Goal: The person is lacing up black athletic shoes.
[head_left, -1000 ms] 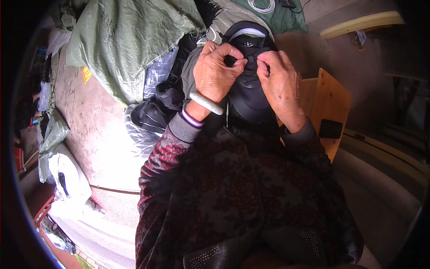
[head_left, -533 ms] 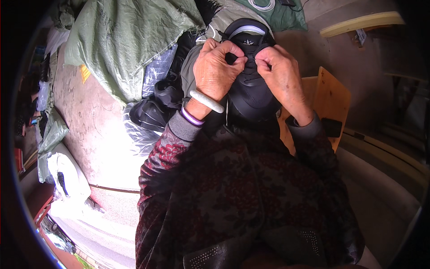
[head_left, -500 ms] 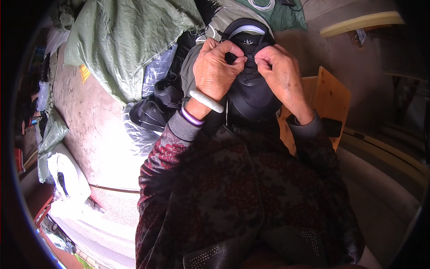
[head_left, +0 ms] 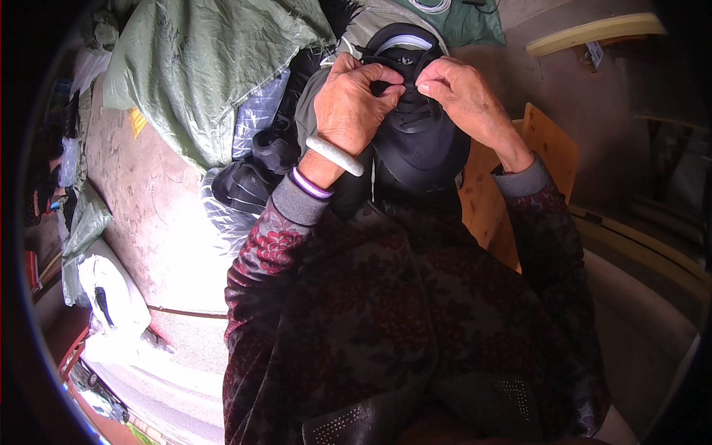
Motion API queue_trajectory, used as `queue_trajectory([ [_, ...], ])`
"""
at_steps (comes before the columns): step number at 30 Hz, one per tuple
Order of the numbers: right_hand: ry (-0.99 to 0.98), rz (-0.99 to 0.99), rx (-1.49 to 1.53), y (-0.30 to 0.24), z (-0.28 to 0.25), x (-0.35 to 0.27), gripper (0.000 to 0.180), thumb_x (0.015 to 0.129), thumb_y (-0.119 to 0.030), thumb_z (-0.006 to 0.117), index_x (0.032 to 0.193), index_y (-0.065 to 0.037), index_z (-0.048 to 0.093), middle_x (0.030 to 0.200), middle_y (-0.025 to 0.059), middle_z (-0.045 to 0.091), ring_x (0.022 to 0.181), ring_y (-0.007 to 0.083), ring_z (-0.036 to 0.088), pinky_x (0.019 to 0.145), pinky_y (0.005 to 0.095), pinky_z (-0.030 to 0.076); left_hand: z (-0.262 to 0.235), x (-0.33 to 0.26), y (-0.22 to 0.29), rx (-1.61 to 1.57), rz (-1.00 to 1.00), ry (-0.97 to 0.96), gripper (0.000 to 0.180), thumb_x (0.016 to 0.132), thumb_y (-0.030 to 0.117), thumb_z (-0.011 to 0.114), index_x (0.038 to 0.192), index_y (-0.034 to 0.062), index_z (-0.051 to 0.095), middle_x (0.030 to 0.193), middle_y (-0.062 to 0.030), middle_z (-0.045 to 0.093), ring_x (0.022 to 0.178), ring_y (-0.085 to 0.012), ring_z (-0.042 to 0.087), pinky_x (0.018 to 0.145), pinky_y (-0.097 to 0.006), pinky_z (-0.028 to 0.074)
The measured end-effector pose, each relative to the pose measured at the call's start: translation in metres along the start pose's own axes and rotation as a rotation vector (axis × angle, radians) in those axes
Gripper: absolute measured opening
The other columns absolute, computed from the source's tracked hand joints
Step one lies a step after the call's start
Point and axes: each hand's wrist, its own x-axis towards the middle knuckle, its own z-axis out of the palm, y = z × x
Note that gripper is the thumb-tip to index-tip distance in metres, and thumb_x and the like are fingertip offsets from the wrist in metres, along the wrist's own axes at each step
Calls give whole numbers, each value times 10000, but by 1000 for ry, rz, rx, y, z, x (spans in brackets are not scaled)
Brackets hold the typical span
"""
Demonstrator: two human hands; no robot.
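A black sneaker (head_left: pixel 424 154) rests in front of me with its toe toward me and a pale lining showing at its collar. Black shoelaces (head_left: pixel 415 123) cross its tongue. At the left edge of the lacing, my left hand (head_left: pixel 350 107) is closed in a pinch on the lace, thumb and forefinger together. Opposite it, my right hand (head_left: pixel 471 102) pinches the dark lace at the upper right eyelets. The exact bit of lace between the fingertips is mostly covered. My left wrist carries a pale bangle (head_left: pixel 335 156) and a purple-and-white band.
Several black shoes (head_left: pixel 248 185) lie on clear plastic to the left. A green woven sheet (head_left: pixel 211 74) covers a pile at the upper left. Right of the sneaker stands a wooden board piece (head_left: pixel 550 148). A white bag (head_left: pixel 115 297) lies far left.
My right hand has shifted slightly up and its forearm has swung out to the right. The left hand has moved a little left, and more of the sneaker's laces and toe shows.
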Motion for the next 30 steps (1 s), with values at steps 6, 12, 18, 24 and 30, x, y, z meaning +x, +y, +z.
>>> queue_trajectory([
  [6, -59, 50, 53, 2, -2, -2, 164, 909, -141, 620, 937, 17, 656, 884, 123, 658, 826, 217, 632, 772, 345, 502, -1, -2, -1, 0, 55, 16, 246, 694, 186, 856, 928, 163, 782, 770, -50, 534, 722, -208, 552, 646, -335, 477],
  [12, -35, 38, 77, 5, 2, 0, 169, 907, -149, 627, 931, 16, 653, 876, 116, 649, 818, 211, 630, 761, 347, 497, 2, 1, -5, -35, 108, 25, 254, 689, 151, 855, 932, 137, 779, 762, -57, 520, 725, -208, 529, 653, -324, 468],
  [18, 56, 1, 52, 5, 12, -4, 124, 926, -99, 617, 927, 24, 638, 853, 44, 616, 728, 111, 559, 666, 275, 470, 0, 2, -7, -37, 46, -32, 215, 697, 179, 838, 903, 181, 778, 889, -70, 560, 828, -252, 608, 708, -370, 519],
  [24, -13, 118, 93, -7, 6, -9, 108, 934, -98, 592, 955, 1, 629, 893, 85, 618, 753, 200, 600, 670, 340, 490, -2, 3, -5, -10, 26, -75, 221, 696, 189, 839, 908, 189, 776, 890, -72, 558, 838, -258, 613, 715, -375, 519],
  [30, 144, -121, -236, -9, 18, -11, 68, 935, -97, 568, 963, -38, 589, 952, 147, 626, 846, 358, 633, 723, 444, 511, -1, 4, -7, -65, 106, -41, 231, 710, 156, 849, 927, 123, 776, 734, -54, 518, 713, -199, 512, 644, -322, 450],
])
